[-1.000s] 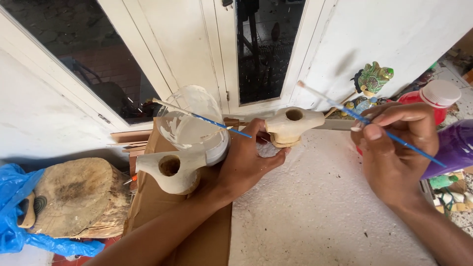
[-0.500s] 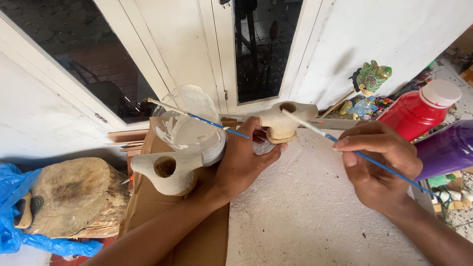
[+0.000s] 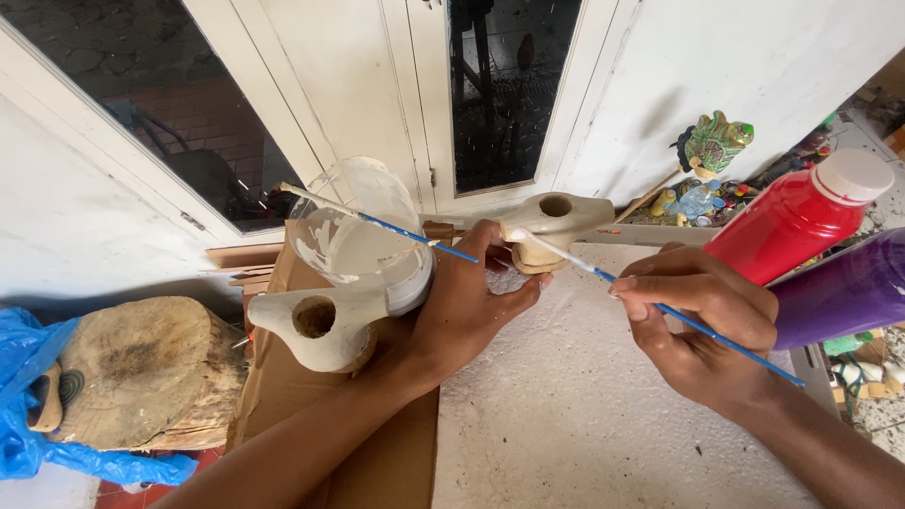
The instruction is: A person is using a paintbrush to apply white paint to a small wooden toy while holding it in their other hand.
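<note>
Head view shows our left hand (image 3: 462,306) closed in a grip on a pale carved piece (image 3: 551,221) with a round hole on top, held up at about 12 o'clock of the white counter (image 3: 603,415). Our right hand (image 3: 702,330) has its fingers pinched together on a blue-handled brush (image 3: 660,308), whose white-loaded tip touches the piece's near side.

At 9 o'clock from our left hand stands a clear jar of white paint (image 3: 363,240), with a second brush (image 3: 396,229) resting across its rim, handle pointing towards our left thumb. Just below the jar, a second pale carved piece (image 3: 325,325) lies on a sheet of brown cardboard (image 3: 377,462).

We judge the main risk to be that spare brush: our left wrist sits just beside its handle, and a small turn of the piece could knock it off or tip the jar onto the cardboard. The held piece is gripped from one end only, so brush pressure could twist it and smear wet paint onto our fingers. At 2 o'clock a red bottle (image 3: 797,221) and a purple bottle (image 3: 844,292) lie close to our right hand; a wide stroke might bump them.
</note>
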